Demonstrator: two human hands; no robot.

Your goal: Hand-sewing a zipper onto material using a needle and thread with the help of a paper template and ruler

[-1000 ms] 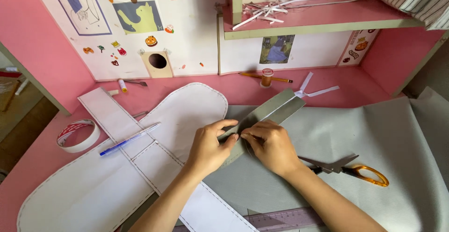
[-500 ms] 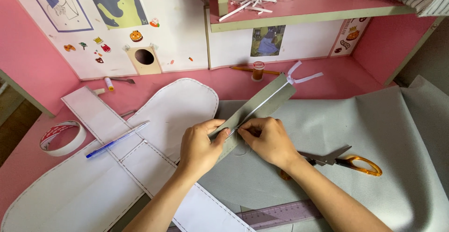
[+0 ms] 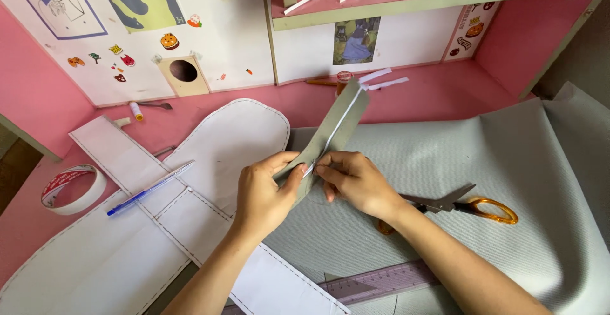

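Note:
Both hands pinch a long grey fabric strip (image 3: 340,124) that is folded lengthwise around a thin white strip, whose two white ends stick out at the far tip. My left hand (image 3: 267,191) grips the strip's near end from the left. My right hand (image 3: 356,181) pinches it from the right, fingertips touching the fold. The strip rises at a tilt away from me over a large grey fabric sheet (image 3: 457,162) on the pink table.
Orange-handled scissors (image 3: 464,206) lie just right of my right wrist. A large white paper pattern (image 3: 210,162) with a blue pen (image 3: 149,189) lies to the left, with a tape roll (image 3: 73,190) beyond. A ruler (image 3: 381,281) lies near me. Pink shelf and stickered wall stand behind.
The grey strip has been raised and turned more upright, and both hands have shifted slightly along it. The camera view has drifted so the scene sits lower and to the left.

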